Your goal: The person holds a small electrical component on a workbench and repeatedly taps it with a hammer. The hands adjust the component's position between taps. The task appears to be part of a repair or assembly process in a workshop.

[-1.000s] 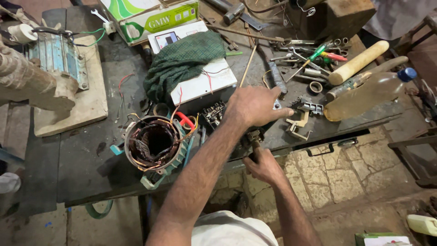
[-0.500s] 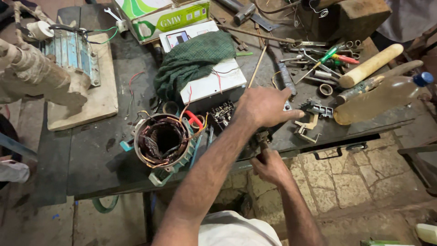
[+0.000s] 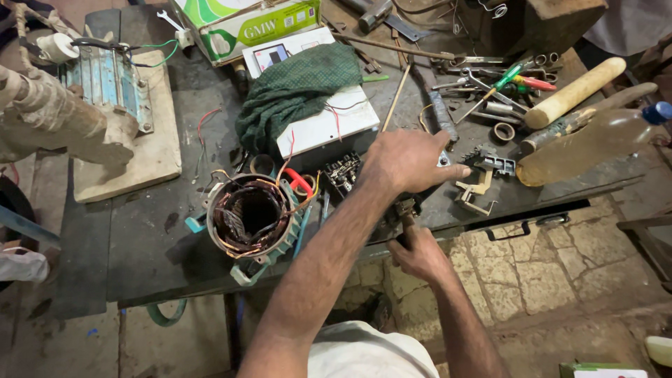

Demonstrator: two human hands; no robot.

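Note:
My left hand [image 3: 409, 161] lies knuckles up at the front edge of the dark workbench [image 3: 133, 245], fingers pointing right, pressing down on a small dark part [image 3: 403, 208] that it mostly hides. Just below the bench edge, my right hand [image 3: 420, 253] is closed around a dark tool handle [image 3: 404, 227] that points up into that part. To the left of both hands stands a motor stator [image 3: 250, 213] with copper windings in a teal housing, with red and yellow wires trailing from it.
A green cloth [image 3: 294, 87] lies over a white box [image 3: 329, 126]. At the right are a wooden handle [image 3: 574, 91], a plastic bottle [image 3: 595, 143], several hand tools [image 3: 490, 84] and a terminal block [image 3: 493, 162]. A wooden board [image 3: 150, 150] carries a blue device at the left. A drawer handle [image 3: 521, 227] hangs under the bench.
Both hands stay at the same spot on the bench edge. The view has shifted slightly, and my left fingers stretch a little further right.

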